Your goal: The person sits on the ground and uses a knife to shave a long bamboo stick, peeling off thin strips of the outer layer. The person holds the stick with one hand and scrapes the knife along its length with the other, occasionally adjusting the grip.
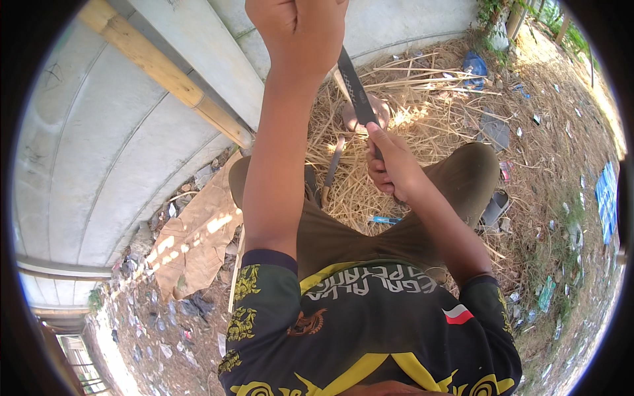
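From where I stand, the right hand (391, 162) is wrapped around the lower end of a long dark-bladed knife (357, 91), thumb laid along it, the blade slanting up and away from that grip. Ahead and to its left, the left hand (298, 23) is curled, though I can't tell what it holds. A pale strip (341, 83) runs just beside the blade. Beyond the right grip sits a roundish block (356, 119); left of it, a smaller knife (334, 162) lies on straw-like strips (356, 188).
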The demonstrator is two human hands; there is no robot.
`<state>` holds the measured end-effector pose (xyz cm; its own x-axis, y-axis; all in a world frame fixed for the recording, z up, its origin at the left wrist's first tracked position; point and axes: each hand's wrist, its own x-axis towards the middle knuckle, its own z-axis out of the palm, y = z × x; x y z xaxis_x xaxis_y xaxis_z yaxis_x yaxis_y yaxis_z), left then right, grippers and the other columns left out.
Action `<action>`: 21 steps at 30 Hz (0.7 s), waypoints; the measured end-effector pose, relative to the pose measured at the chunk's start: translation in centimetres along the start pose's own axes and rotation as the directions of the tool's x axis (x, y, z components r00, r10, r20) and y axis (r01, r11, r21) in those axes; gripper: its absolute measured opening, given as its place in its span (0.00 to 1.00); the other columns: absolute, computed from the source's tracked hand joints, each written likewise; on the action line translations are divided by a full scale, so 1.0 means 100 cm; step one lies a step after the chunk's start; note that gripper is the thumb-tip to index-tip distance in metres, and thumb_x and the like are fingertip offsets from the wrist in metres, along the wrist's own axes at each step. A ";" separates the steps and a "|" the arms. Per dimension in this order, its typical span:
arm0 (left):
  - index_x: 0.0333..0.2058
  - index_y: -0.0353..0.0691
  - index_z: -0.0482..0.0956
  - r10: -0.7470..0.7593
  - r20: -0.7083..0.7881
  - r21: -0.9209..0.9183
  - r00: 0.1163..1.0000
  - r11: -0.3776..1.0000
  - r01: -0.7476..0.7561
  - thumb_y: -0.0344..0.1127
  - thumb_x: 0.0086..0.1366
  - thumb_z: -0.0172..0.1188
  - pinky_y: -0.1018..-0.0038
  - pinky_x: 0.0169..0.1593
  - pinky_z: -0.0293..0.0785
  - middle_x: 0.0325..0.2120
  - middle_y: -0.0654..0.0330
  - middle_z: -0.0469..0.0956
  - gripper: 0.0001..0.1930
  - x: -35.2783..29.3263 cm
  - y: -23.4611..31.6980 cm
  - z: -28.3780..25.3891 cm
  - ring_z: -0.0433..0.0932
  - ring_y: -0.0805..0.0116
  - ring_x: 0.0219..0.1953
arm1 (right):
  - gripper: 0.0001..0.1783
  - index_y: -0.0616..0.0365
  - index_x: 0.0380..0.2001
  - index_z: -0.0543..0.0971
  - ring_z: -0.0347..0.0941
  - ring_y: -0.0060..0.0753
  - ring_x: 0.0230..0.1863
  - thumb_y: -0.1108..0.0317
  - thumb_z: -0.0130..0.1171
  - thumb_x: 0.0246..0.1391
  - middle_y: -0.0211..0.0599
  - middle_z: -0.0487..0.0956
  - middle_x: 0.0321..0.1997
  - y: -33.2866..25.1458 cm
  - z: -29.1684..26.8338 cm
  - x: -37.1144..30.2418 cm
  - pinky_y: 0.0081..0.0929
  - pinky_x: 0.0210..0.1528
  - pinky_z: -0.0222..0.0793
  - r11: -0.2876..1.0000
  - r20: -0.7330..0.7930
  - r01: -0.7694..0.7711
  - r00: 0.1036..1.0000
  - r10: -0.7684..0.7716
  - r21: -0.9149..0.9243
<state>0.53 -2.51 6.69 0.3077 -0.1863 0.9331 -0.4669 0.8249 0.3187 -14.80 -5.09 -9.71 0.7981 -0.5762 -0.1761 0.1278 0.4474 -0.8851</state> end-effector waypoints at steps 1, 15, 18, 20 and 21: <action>0.23 0.48 0.57 0.008 0.034 0.007 0.999 1.000 -0.008 0.61 0.75 0.43 0.79 0.15 0.46 0.13 0.71 0.53 0.27 -0.001 0.000 -0.010 0.49 0.82 0.12 | 0.23 0.51 0.30 0.64 0.53 0.15 0.11 0.45 0.44 0.71 0.24 0.59 0.16 -0.006 -0.006 -0.001 0.18 0.11 0.48 0.969 0.060 -0.205 0.975 0.215 -0.139; 0.24 0.47 0.58 -0.058 -0.050 0.011 0.997 0.998 0.058 0.61 0.75 0.44 0.78 0.15 0.46 0.14 0.70 0.52 0.27 0.000 0.013 -0.006 0.49 0.80 0.13 | 0.26 0.53 0.24 0.64 0.51 0.13 0.09 0.45 0.48 0.70 0.21 0.60 0.14 -0.013 -0.006 0.007 0.16 0.09 0.46 0.957 0.028 -0.173 0.982 0.184 -0.231; 0.25 0.47 0.58 -0.051 0.050 -0.035 0.997 0.998 0.052 0.62 0.75 0.43 0.78 0.16 0.47 0.14 0.70 0.52 0.27 0.006 -0.001 -0.025 0.49 0.80 0.12 | 0.29 0.52 0.20 0.63 0.51 0.13 0.08 0.44 0.48 0.70 0.20 0.60 0.13 -0.038 0.005 -0.010 0.16 0.08 0.45 0.942 0.003 0.098 0.995 -0.103 -0.322; 0.25 0.47 0.58 -0.063 0.006 -0.058 0.998 0.996 0.064 0.62 0.75 0.44 0.78 0.16 0.47 0.14 0.70 0.52 0.27 0.004 0.015 -0.020 0.49 0.80 0.13 | 0.29 0.52 0.19 0.63 0.51 0.13 0.08 0.44 0.48 0.70 0.21 0.60 0.13 -0.054 0.017 -0.017 0.15 0.09 0.46 0.876 -0.025 0.388 0.911 -0.411 -0.287; 0.25 0.47 0.58 -0.070 -0.022 -0.051 0.997 0.996 0.069 0.62 0.75 0.44 0.78 0.16 0.47 0.14 0.70 0.52 0.27 0.001 0.020 -0.019 0.49 0.80 0.13 | 0.29 0.52 0.20 0.63 0.52 0.13 0.08 0.43 0.47 0.70 0.22 0.60 0.13 -0.054 0.020 -0.016 0.16 0.09 0.45 0.832 -0.061 0.514 0.842 -0.536 -0.208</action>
<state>1.22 0.18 7.15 0.3579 -0.2316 0.9046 -0.4015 0.8364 0.3730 -15.55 -5.22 -3.73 0.5677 -0.7668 0.2995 0.3942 -0.0662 -0.9166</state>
